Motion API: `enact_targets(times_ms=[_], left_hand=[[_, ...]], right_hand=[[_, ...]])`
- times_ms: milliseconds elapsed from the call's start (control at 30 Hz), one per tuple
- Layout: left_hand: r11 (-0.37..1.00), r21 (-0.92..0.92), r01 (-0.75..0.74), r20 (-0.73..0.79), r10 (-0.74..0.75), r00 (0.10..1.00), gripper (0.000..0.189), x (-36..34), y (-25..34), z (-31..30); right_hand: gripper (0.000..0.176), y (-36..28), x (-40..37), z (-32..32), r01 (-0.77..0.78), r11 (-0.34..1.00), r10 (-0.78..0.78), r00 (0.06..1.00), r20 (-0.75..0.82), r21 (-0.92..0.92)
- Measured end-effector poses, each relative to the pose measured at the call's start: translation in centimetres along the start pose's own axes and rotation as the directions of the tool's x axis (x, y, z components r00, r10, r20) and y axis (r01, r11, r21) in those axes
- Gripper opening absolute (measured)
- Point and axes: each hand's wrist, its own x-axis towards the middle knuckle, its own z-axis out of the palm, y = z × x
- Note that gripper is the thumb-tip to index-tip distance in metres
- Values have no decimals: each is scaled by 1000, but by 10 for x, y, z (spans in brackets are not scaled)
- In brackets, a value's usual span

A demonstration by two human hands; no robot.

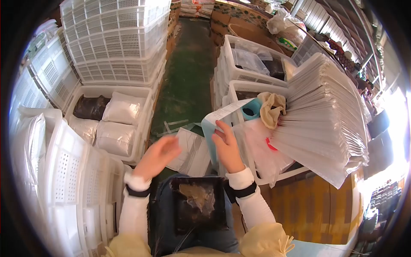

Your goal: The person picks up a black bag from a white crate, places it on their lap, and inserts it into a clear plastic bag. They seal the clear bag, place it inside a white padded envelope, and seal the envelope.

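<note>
My left hand (160, 156) is raised with loosely curled fingers, slightly blurred, and nothing shows in it. To its right, my right hand (227, 147) is beside a bent strip of light-blue label backing (209, 128); its fingers are apart, the tips at or near the strip. The strip leads to a blue-cored roll (251, 109) next to a cream cloth bundle (272, 110). On my lap, below both hands, rests a square black item (199, 205) with an uneven tan patch on top. White printed sheets (188, 150) lie beyond my left fingers.
A white crate (148, 115) holding silver-white and black packages stands left, with stacked crates (117, 38) behind. On the right, a fanned pile of white plastic bags (321, 120) rests over crates and a taped carton (312, 210). A green floor aisle (186, 68) runs between.
</note>
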Motion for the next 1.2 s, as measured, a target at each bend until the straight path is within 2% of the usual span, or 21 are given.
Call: enact_targets(times_ms=[67, 133, 167, 233, 267, 333, 433, 467, 567, 667, 767, 867, 967, 1067, 1167, 1200], left_hand=[[959, 259, -119, -79, 144, 986, 50, 49, 12, 15], [1000, 21, -16, 64, 15, 998, 41, 102, -11, 28], [987, -142, 79, 167, -55, 985, 38, 112, -16, 32], [860, -410, 303, 400, -130, 907, 33, 125, -19, 40], [875, -414, 250, 345, -103, 933, 24, 128, -22, 45], [873, -441, 209, 305, -73, 950, 22, 129, -21, 48], [898, -423, 123, 290, 5, 957, 19, 131, -9, 52], [906, -413, 91, 296, 39, 954, 19, 131, -9, 53], [911, -409, 42, 295, 89, 951, 17, 136, -14, 58], [935, -354, 1, 278, 104, 955, 19, 138, -14, 58], [937, -349, -17, 263, 116, 958, 21, 135, -11, 56], [935, -355, -19, 239, 111, 965, 22, 134, -8, 55], [940, -341, -24, 222, 105, 969, 20, 134, -11, 57], [955, -289, -71, 198, 132, 971, 21, 136, -15, 57], [978, 98, -186, 93, 177, 980, 29, 147, -41, 47], [973, 148, -175, -2, 177, 984, 34, 139, -38, 41]], right_hand=[[44, -10, 0, -2, -40, 997, 40, 999, 2, 67], [44, -17, 2, -5, -105, 989, 106, 994, -7, 108], [42, -19, 1, -6, -107, 994, 107, 994, -14, 37], [39, -28, -4, -6, -111, 988, 107, 994, -37, -105], [34, -40, -10, -7, -10, 952, 17, 1000, 20, -306], [27, -93, -29, 2, 206, 738, -115, 977, 181, -643], [16, -119, -17, 3, 299, 623, -199, 954, 223, -722], [14, -114, -2, 0, 423, 458, -354, 893, 276, -782], [18, -87, 37, -9, 388, 173, -342, 886, 314, -905], [19, -82, 48, -8, 327, 180, -211, 934, 288, -928], [15, -82, 51, -6, 277, 224, -160, 956, 245, -934], [11, -85, 53, -7, 251, 318, -123, 967, 222, -914], [11, -80, 60, -15, 204, 329, -161, 974, 158, -922], [8, -90, 64, -29, 171, 246, -437, 898, 49, -954], [4, -146, 36, -27, 294, 364, -745, 661, -87, -884], [8, -159, 18, -25, 308, 418, -744, 656, -128, -855]])
